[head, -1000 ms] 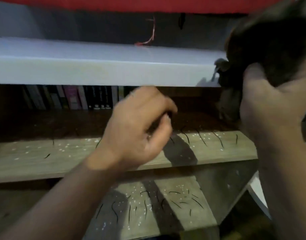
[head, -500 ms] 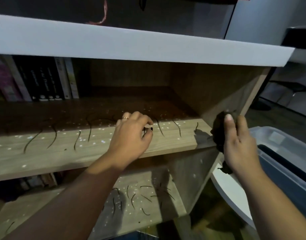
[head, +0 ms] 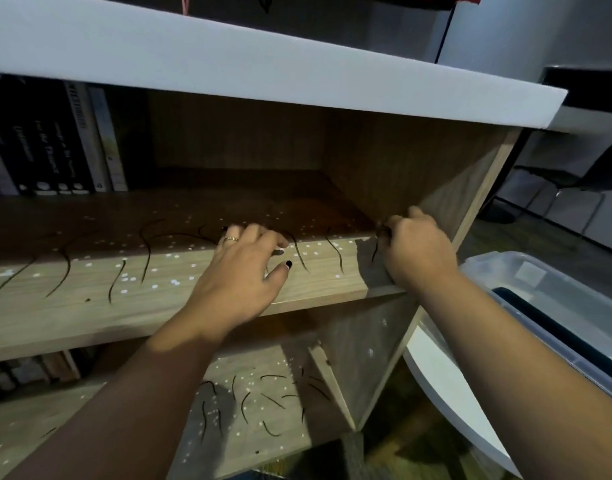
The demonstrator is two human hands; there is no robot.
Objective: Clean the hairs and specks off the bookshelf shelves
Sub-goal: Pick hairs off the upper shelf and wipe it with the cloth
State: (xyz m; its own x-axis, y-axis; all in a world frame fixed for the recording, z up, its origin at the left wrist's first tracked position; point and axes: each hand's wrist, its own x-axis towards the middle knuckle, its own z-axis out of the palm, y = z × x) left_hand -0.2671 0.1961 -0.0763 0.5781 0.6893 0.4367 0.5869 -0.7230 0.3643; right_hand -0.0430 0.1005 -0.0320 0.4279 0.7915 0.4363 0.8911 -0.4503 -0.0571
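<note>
Across the middle shelf [head: 89, 317], hairs [head: 145, 254] lengthwise front to back

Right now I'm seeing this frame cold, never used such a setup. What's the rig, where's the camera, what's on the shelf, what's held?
There is no machine here. A person works bare-handed, and the single picture comes from a camera worn on the head, looking forward and down.

You see a wooden bookshelf under a white top. The middle shelf is strewn with dark hairs and white specks, and the lower shelf has the same. At the back left stand some books.

The left hand rests its fingers on the middle shelf among the hairs, with the thumb apart. It holds nothing that I can see.

The right hand is curled at that shelf's right end. Something dark shows at its fingers, but I cannot tell what it is or whether it is gripped.

A clear bin sits to the right.
</note>
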